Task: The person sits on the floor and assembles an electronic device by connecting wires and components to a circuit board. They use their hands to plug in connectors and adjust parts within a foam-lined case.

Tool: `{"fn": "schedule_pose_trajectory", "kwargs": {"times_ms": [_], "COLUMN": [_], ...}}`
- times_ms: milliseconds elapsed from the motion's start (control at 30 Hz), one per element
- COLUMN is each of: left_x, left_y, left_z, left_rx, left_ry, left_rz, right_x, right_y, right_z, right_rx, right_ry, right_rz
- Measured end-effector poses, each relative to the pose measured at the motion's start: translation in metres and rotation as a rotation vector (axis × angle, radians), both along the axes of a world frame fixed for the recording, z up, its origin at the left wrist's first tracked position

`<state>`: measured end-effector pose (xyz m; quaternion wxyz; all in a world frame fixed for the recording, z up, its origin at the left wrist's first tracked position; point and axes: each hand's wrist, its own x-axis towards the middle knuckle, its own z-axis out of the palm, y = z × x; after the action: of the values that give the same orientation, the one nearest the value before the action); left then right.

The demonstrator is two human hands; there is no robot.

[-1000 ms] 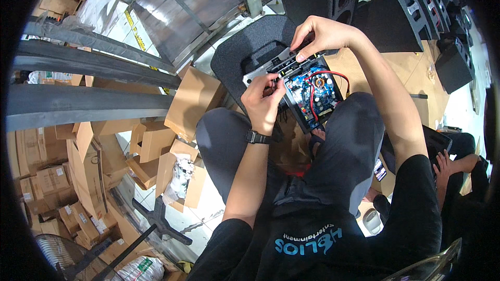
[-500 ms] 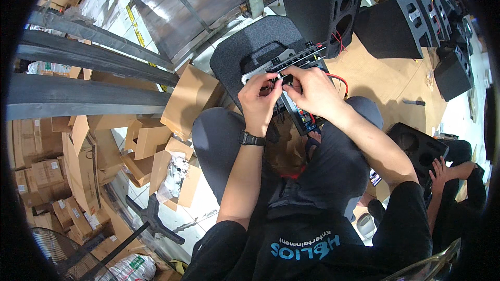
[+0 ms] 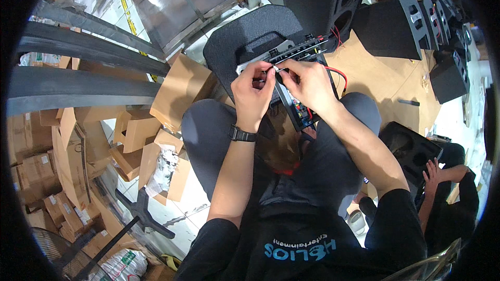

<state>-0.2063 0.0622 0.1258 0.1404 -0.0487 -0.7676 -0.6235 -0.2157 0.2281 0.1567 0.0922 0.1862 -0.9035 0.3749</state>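
My left hand (image 3: pixel 251 93), a dark watch on its wrist, pinches a small white piece (image 3: pixel 275 68) that looks like a cable connector. From the other side, my right hand (image 3: pixel 311 86) is closed with thumb and forefinger at the same piece. Its exact shape is mostly covered by the fingertips. Under both hands lies an electronics module (image 3: pixel 303 116) with a circuit board in a black frame. A metal-edged panel with black parts (image 3: pixel 291 52) is just beyond. Both rest by a textured black speaker cabinet (image 3: pixel 250 28). A red cable (image 3: pixel 341 73) curves out on the right.
More black speaker cabinets (image 3: pixel 388 26) stand at the far right. A black marker-like object (image 3: pixel 409 102) lies on brown cardboard. At left are open cardboard boxes (image 3: pixel 182 91), grey metal beams (image 3: pixel 83 93) and a fan (image 3: pixel 52 250). Another person's hand (image 3: pixel 431 177) rests by a cabinet (image 3: pixel 409 145).
Both hands stay together with a slight shift of the fingers, and the white piece shows more plainly between the fingertips. The whole view has shifted a little.
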Motion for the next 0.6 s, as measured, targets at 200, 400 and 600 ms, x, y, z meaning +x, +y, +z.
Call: {"fn": "schedule_pose_trajectory", "kwargs": {"times_ms": [200, 400, 600], "left_x": [0.0025, 0.0034, 0.0018], "left_y": [0.0047, 0.0058, 0.0041], "left_z": [-0.0018, -0.0070, -0.0094], "left_rx": [0.028, 0.088, 0.225], "left_ry": [-0.033, -0.139, -0.216], "left_rz": [0.073, 0.098, 0.071], "right_x": [0.0017, 0.0020, 0.0032], "right_y": [-0.0025, -0.0048, -0.0061], "right_z": [-0.0013, -0.0025, -0.0027], "right_rx": [-0.047, -0.082, -0.101], "right_ry": [-0.053, -0.074, -0.093], "right_rz": [-0.039, -0.062, -0.063]}}
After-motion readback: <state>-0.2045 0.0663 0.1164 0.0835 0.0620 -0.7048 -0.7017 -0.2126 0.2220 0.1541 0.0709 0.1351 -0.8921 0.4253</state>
